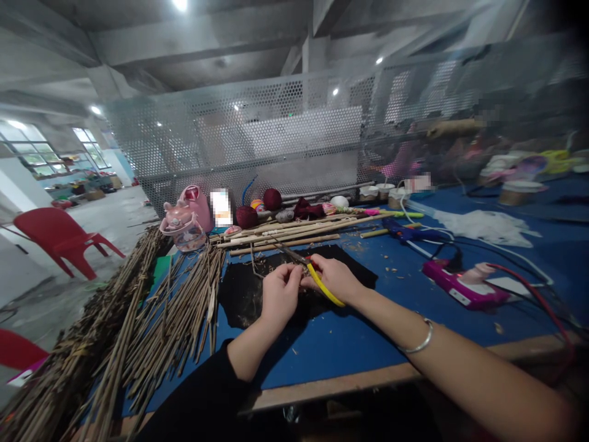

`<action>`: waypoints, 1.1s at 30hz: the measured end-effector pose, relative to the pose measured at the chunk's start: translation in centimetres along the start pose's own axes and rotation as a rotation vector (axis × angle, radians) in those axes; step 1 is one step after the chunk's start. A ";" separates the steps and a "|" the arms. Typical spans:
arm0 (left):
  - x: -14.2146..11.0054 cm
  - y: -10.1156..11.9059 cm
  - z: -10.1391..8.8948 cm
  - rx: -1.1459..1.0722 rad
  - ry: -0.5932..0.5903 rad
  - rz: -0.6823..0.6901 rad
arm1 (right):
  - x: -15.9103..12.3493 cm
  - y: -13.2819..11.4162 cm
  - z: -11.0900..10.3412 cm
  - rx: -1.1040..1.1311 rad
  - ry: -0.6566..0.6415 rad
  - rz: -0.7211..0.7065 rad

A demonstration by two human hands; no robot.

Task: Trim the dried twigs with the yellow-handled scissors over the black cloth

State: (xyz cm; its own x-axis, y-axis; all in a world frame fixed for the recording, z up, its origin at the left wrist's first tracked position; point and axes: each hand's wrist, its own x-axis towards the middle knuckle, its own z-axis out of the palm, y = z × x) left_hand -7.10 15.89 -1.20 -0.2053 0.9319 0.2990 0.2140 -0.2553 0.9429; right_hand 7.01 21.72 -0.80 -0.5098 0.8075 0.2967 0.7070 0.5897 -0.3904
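Both my hands are close together over a black cloth (242, 294) strewn with small brown bits. My right hand (335, 279) is closed round yellow-handled shears (327, 290), whose dark, narrow blades point away to the upper left. Just left of it, my left hand (280, 293) has its fingers pinched together. A thin bent twig (254, 264) runs up from that hand's left side; its lower end is hidden by the fingers. Whatever lies between the fingertips is small and partly covered.
Many dry stalks (184, 319) lie left of the cloth. Behind are pale sticks (294, 232), dark red yarn balls (272, 199) and a pink bucket (184, 236). At right are a purple power strip (464, 288), cables, a blue glue gun (409, 232) and crumpled plastic (488, 227).
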 end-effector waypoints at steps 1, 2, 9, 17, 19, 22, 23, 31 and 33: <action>0.0 0.1 -0.1 0.025 0.007 0.018 | -0.1 -0.1 -0.1 -0.026 0.004 -0.008; 0.0 0.3 -0.1 0.047 0.010 0.037 | -0.1 -0.2 -0.2 -0.045 0.009 -0.022; -0.1 0.6 -0.2 0.136 -0.009 0.082 | 0.0 -0.1 -0.1 -0.088 0.060 -0.095; -0.1 0.3 -0.4 0.211 0.022 0.105 | -0.1 -0.6 -0.2 -0.115 0.024 0.011; 0.0 0.2 -0.4 0.224 0.028 0.103 | -0.2 -0.7 -0.2 -0.111 0.004 0.040; 0.1 0.0 -0.4 0.223 0.022 0.102 | -0.1 -0.7 -0.1 -0.115 0.004 0.043; 0.1 -0.1 -0.4 0.218 0.020 0.100 | 0.0 -0.6 -0.1 -0.113 0.001 0.042; 0.1 -0.2 -0.3 0.176 0.004 0.080 | 0.1 -0.4 -0.2 -0.124 0.007 0.029; 0.1 0.0 -0.3 0.157 0.006 0.078 | 0.0 -0.5 -0.2 -0.130 0.010 0.014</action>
State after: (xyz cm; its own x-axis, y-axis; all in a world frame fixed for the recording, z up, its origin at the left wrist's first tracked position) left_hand -7.41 15.94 -1.13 -0.1875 0.9093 0.3716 0.3761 -0.2830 0.8823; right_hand 6.81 21.40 -0.45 -0.4952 0.8150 0.3010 0.7718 0.5717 -0.2784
